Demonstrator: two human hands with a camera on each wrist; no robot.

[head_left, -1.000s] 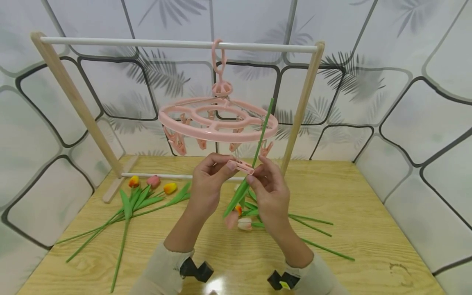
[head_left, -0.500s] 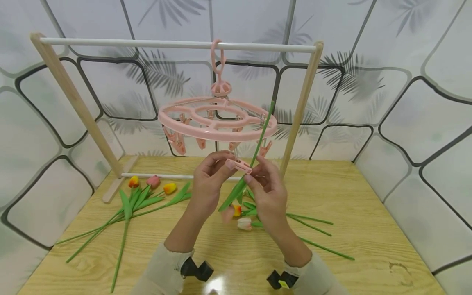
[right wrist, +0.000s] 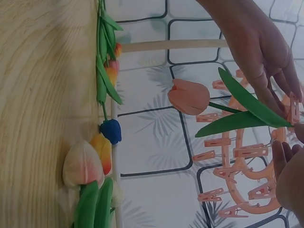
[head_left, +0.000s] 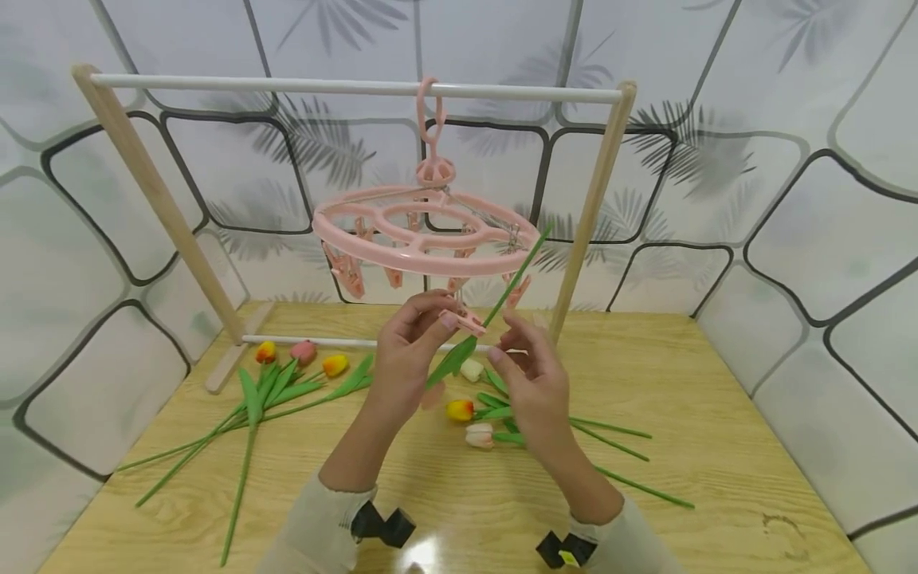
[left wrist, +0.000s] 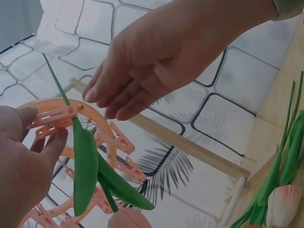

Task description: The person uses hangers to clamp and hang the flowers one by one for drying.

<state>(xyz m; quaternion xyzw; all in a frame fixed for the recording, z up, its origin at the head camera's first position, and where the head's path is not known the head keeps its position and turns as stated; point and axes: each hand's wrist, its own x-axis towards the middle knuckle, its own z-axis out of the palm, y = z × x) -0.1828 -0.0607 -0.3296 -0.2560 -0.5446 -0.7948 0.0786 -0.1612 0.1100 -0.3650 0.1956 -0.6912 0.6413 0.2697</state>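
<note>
My left hand [head_left: 407, 343] pinches a pink clothespin [head_left: 468, 322] hanging below a round pink clip hanger [head_left: 409, 259]. An artificial peach tulip [right wrist: 189, 97] has its green stem [head_left: 518, 277] at the clothespin's jaws, its tip pointing up to the right. In the left wrist view the tulip's leaves [left wrist: 85, 166] hang just under the clip, the bloom lowest. Beside the stem, apart from it, is my right hand [head_left: 534, 383], its fingers loosely bent around nothing. In the head view the left hand and forearm partly hide the bloom.
Several pink clips [head_left: 349, 275] dangle from the hanger, which hooks over the white bar [head_left: 287, 84] of a wooden-legged rack [head_left: 161, 203]. On the wood table [head_left: 717, 446], tulips lie at left [head_left: 268, 387] and others at right [head_left: 480, 434].
My right hand has let go of the tulip stem and moved slightly right, away from it. The stem now leans further right, and the left hand still pinches the clothespin.
</note>
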